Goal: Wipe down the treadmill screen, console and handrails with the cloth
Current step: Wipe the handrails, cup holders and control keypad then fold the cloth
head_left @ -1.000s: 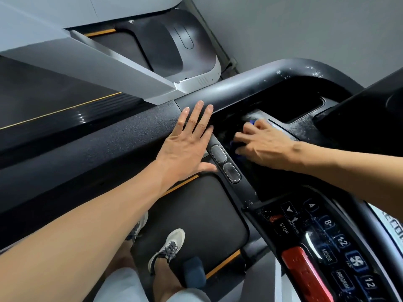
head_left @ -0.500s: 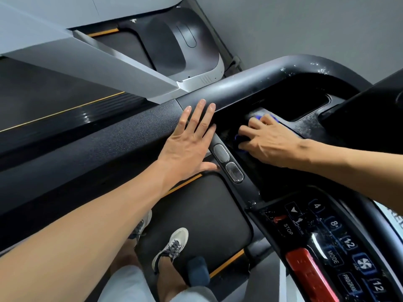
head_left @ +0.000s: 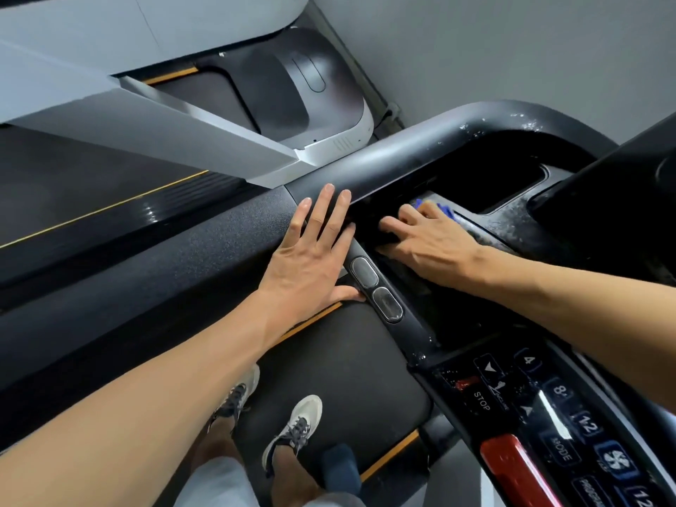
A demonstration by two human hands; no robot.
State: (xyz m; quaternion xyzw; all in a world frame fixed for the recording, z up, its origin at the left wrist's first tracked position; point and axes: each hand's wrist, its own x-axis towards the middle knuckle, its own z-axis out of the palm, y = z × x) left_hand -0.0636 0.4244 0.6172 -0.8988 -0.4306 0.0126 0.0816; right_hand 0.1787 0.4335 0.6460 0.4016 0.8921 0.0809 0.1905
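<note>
Matt grips, glossy console

The handrail (head_left: pixel 175 258) wore a rough, grainy matt black covering, turning to smooth satin plastic at the bend. The button panel (head_left: pixel 548 415) was glossy black plastic, speckled with droplets. The blue cloth (head_left: pixel 444 210) looked soft; the treadmill belt (head_left: pixel 347 371) matt.

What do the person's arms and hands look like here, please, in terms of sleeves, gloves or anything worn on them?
Both forearms are bare right up to the picture's edge, so no sleeve shows. The left hand and the right hand are ungloved, and no ring, watch or wristband is visible on either. Lower down, the person wears light grey shorts and pale sneakers with dark laces.
</note>
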